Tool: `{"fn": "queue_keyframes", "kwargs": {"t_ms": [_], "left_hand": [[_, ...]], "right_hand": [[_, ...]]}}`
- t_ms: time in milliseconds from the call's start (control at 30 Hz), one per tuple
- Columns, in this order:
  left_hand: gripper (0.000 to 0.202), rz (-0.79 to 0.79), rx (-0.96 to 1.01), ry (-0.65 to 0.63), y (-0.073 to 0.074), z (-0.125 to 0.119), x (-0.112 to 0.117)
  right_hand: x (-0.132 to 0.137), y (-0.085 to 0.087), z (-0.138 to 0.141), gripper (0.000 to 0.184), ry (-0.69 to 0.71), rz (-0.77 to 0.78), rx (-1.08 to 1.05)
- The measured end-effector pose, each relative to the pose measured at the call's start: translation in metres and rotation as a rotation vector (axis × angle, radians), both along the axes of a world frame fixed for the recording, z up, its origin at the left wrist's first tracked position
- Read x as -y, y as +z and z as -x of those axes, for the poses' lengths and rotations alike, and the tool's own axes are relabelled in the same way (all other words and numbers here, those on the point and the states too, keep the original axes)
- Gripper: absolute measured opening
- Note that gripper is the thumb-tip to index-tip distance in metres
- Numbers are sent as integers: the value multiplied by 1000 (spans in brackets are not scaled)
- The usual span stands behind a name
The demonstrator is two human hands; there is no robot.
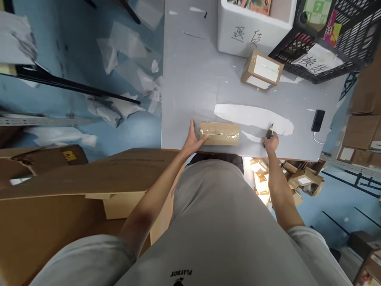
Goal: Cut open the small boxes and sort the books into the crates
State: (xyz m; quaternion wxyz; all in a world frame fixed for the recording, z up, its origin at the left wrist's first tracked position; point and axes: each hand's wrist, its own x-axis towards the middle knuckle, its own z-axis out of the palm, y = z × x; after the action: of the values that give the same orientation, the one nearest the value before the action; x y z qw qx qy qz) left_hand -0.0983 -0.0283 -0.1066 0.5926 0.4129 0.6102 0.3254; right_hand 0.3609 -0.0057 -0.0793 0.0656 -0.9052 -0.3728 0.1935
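A small brown cardboard box (222, 133) with clear tape along its top lies near the table's front edge. My left hand (194, 141) grips its left end, thumb on top and fingers along the side. My right hand (271, 143) is closed around a black and yellow utility knife (269, 131), its tip pointing away from me. This hand rests over the right part of a long white sheet (250, 116), apart from the box. The knife's lower handle is hidden in my palm.
On the grey table (190, 79) stand a white foam bin (250, 37), a black crate (342, 59) and a labelled carton (262, 70). A phone (318, 120) with a cable lies at right. A large open cardboard box (89, 171) is at my left; scraps litter the floor.
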Motion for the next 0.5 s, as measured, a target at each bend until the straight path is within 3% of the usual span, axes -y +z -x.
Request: {"fn": "queue_keyframes", "kwargs": {"t_ms": [100, 200, 333, 400, 500], "left_hand": [[135, -74, 41, -30, -1, -7, 1], [129, -180, 26, -82, -1, -11, -1], [103, -261, 4, -105, -4, -8, -2], [94, -258, 29, -87, -7, -4, -1], [95, -215, 101, -85, -9, 2, 2]], "right_hand": [[-5, 6, 13, 48, 9, -66, -32], [-6, 18, 36, 24, 66, -213, -245], [-8, 47, 72, 44, 333, -284, -514], [-14, 67, 92, 54, 505, -229, -521], [-27, 94, 124, 63, 809, -118, -450]]}}
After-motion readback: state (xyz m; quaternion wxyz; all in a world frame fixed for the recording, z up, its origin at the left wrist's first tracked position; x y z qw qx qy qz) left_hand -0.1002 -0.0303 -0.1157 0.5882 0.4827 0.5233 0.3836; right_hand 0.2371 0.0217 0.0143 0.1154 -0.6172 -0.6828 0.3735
